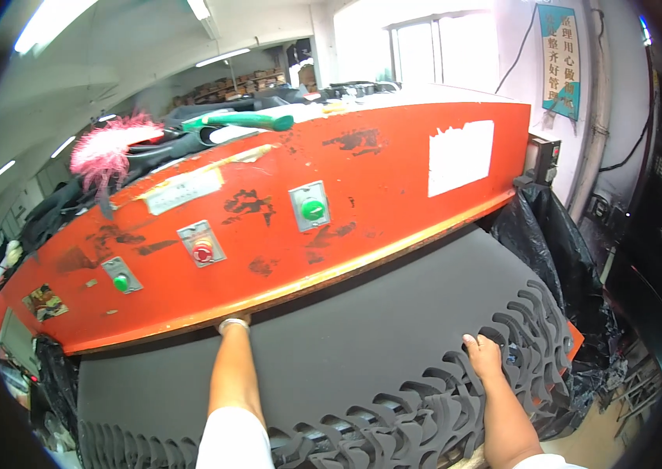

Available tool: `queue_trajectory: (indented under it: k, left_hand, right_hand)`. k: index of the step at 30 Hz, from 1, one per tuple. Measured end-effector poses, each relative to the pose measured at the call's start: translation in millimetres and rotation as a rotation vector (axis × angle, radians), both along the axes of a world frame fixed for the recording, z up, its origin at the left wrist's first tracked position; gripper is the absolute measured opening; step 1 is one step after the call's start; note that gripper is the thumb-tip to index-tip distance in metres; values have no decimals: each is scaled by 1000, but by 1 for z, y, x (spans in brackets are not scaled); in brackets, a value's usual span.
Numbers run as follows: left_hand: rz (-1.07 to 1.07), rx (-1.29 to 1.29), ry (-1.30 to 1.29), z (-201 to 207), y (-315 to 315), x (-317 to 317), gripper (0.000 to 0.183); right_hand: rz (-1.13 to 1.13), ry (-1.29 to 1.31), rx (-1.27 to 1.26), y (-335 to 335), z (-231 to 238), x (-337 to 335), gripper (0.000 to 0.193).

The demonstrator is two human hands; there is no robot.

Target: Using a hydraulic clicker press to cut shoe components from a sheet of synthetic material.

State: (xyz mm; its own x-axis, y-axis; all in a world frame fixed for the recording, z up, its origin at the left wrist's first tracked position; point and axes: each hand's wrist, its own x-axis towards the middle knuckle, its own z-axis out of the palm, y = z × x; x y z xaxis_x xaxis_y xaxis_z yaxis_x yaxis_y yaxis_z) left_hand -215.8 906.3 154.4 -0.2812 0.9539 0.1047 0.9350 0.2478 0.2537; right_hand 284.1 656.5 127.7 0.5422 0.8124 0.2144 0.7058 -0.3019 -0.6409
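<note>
A wide dark grey foam sheet [362, 313] lies under the orange machine's front beam, its near edge cut into rows of curved strips [424, 391]. My left hand [235, 322] reaches over the sheet to the gap below the beam. Its fingers are hidden there, so what they touch does not show. At the right, my right hand [485, 353] is closed at the sheet's cut edge, fingers curled among the strips and thumb pointing up on the sheet side. Part of its grip is hidden.
The orange machine beam [378, 180] spans the view, bearing green buttons [313, 209] and a red button [203, 250]. Black plastic bags [546, 242] hang at its right end. A green-handled tool [245, 120], a pink fluffy thing [116, 148] and dark material lie on top.
</note>
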Motion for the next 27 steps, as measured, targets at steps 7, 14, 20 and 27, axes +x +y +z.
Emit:
queue_trajectory:
  k: [7,14,20,27]
  left_hand:
    - [-250,2,182,18,-125,44,65]
    - [-413,-44,52,20,-226,14,63]
    - [-272,149,-31,-12,-354,-54,52]
    - [244,236,106,-1,-542,-78,38]
  right_hand:
    - [-37,-248,-239,-15,20,10,46]
    - [1121,-127,438,-27,201,-217,29]
    - [2282,465,-377,-221,174,-374,36]
    - [2326,840,-762,-348,160,-339,14]
